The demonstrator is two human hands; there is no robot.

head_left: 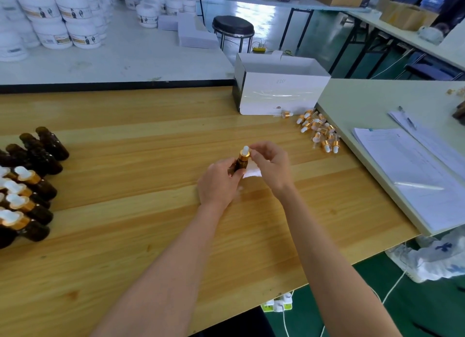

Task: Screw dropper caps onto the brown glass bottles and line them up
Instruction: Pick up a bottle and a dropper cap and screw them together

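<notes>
Holding one brown bottle (239, 164) just above the middle of the tabletop (151, 236), gripped low round its body in the left hand (219, 183), fingers and thumb curled about the dark glass. Held close to upright, long axis running bottom to top, neck up and tipped slightly away from the camera. Topped with a dropper cap (244, 153): gold collar at the neck, white rubber bulb pointing up and away. Pinching that collar from the right side with the right hand (270, 165), thumb and forefinger closed on it, other fingers loosely bent behind. Cannot tell whether screwed fully home. Dark amber, nearly opaque, mostly hidden behind the left fingers. At the left edge of the tabletop, a cluster of capped bottles (27, 201) with the same gold collars and white bulbs, packed close and touching. Just behind them, several uncapped bottles (42, 148), equally dark, open necks up. At the far right of the tabletop, a loose heap of spare caps (319, 131) lying on their sides, glass tubes pointing every way, near a white box (279, 90) with its top open. On the paler tabletop (364, 102) adjoining on the right, sheets of paper (412, 170) and a pen (407, 117). Further back, stacks of white tubs (63, 17) and a dark round stool (232, 27).
</notes>
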